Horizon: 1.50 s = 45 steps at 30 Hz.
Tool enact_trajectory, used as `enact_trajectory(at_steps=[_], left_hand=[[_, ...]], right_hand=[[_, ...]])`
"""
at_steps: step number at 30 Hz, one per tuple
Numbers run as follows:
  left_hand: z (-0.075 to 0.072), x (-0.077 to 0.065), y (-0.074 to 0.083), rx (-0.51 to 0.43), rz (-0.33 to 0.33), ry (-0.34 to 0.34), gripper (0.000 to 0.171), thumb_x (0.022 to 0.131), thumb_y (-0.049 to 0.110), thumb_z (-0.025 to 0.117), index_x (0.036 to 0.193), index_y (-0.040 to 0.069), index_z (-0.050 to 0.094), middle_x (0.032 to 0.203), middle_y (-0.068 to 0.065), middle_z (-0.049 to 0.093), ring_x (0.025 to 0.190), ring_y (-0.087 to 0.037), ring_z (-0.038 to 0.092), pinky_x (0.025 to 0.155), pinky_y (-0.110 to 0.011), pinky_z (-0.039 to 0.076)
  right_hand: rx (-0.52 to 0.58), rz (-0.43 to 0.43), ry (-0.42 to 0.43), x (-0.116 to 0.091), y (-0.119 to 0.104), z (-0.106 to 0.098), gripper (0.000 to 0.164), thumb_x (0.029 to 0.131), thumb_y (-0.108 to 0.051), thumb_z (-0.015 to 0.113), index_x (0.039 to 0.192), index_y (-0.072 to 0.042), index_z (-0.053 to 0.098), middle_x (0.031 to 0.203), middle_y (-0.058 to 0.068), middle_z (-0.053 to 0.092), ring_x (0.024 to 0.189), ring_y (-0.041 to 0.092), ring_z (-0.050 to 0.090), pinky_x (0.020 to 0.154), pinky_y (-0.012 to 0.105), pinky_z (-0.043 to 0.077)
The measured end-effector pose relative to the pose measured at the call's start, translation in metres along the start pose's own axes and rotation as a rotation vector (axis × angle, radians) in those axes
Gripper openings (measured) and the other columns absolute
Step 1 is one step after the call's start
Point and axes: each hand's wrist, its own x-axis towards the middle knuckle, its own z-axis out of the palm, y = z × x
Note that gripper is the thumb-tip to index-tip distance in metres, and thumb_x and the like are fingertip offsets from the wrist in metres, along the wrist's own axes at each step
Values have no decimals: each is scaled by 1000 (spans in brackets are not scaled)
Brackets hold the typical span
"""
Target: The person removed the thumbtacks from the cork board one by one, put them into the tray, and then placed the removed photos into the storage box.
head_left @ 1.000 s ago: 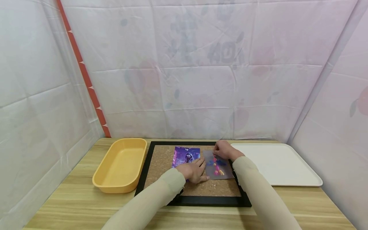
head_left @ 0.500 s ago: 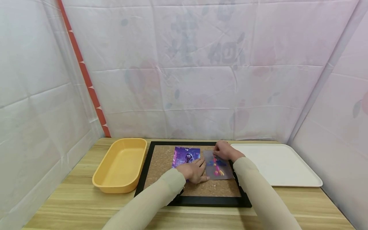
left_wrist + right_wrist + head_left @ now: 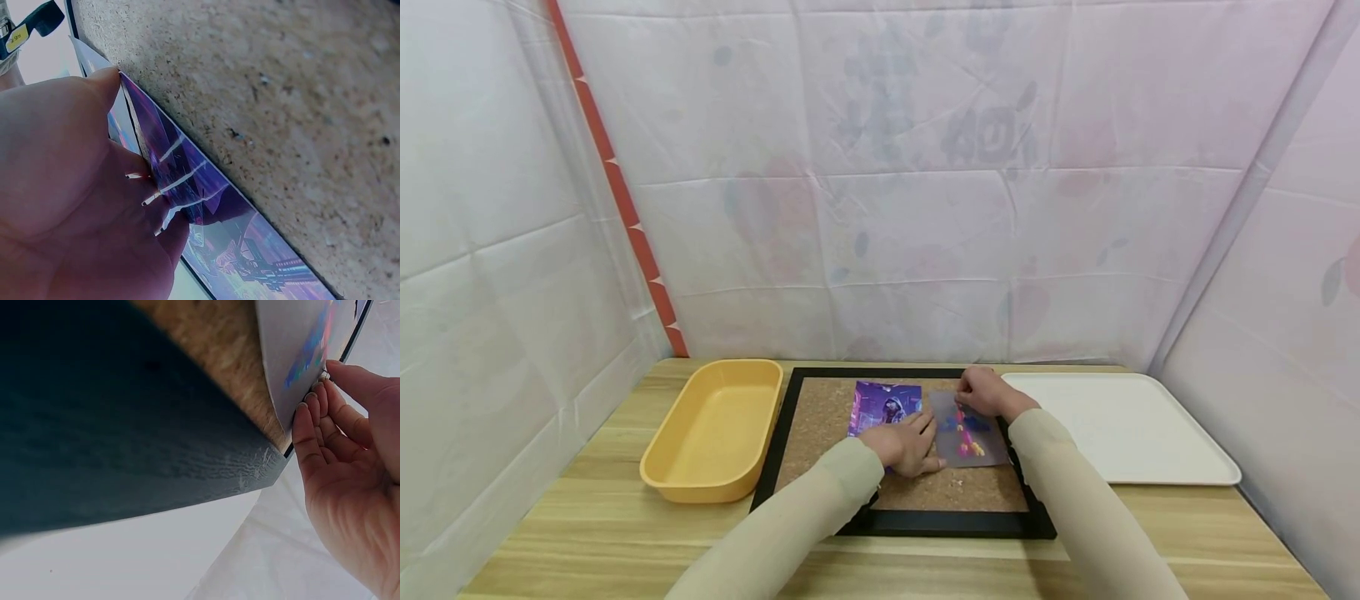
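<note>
A cork board (image 3: 820, 417) with a black frame lies on the table. On it, a purple poster (image 3: 880, 404) with a hooded figure lies beside a grey picture (image 3: 951, 454) with pink, blue and yellow colours. My left hand (image 3: 906, 446) rests with spread, straight fingers over the poster's right side, thumb on the grey picture's near left corner. My right hand (image 3: 988, 393) is at the top of the grey picture. In the right wrist view, its thumb and forefinger pinch a small silvery pushpin (image 3: 324, 375) at the picture's upper edge, the other fingers curled beside it.
A yellow tray (image 3: 711, 425) with raised sides stands left of the board. A flat white tray (image 3: 1135, 429) lies to the right, partly behind the right forearm. White sheeting (image 3: 910, 225) hangs behind and on both sides of the wooden table (image 3: 587, 533).
</note>
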Motion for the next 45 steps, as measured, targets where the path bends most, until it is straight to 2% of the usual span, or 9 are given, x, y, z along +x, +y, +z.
enact_trajectory(at_steps=[3,18,33,45], left_hand=[[-1,-2,0,0,2,2,76,106,59,39,165,15,21,172,1,11,158,-14,11,125,-28,20],[-2,-7,2,6,2,7,75,106,59,39,164,15,22,172,1,13,158,-15,12,125,-28,20],[0,-4,1,12,10,9,75,106,59,39,164,14,22,172,0,13,157,-15,12,125,-28,20],[0,-4,1,2,4,4,75,106,59,40,164,15,22,172,1,13,157,-14,12,124,-28,21]], right_hand=[[-7,-7,8,1,0,0,26,96,-5,64,72,-7,74,59,-5,57,53,9,45,56,26,42],[-7,-3,1,0,-1,3,32,98,-6,63,66,-8,68,55,-8,46,51,9,41,54,25,38],[-23,7,16,0,-2,1,29,96,-6,65,68,-7,71,57,-6,52,53,10,45,55,27,41],[-6,17,-1,1,1,1,35,98,-7,62,64,-9,68,54,-8,48,49,9,41,53,25,37]])
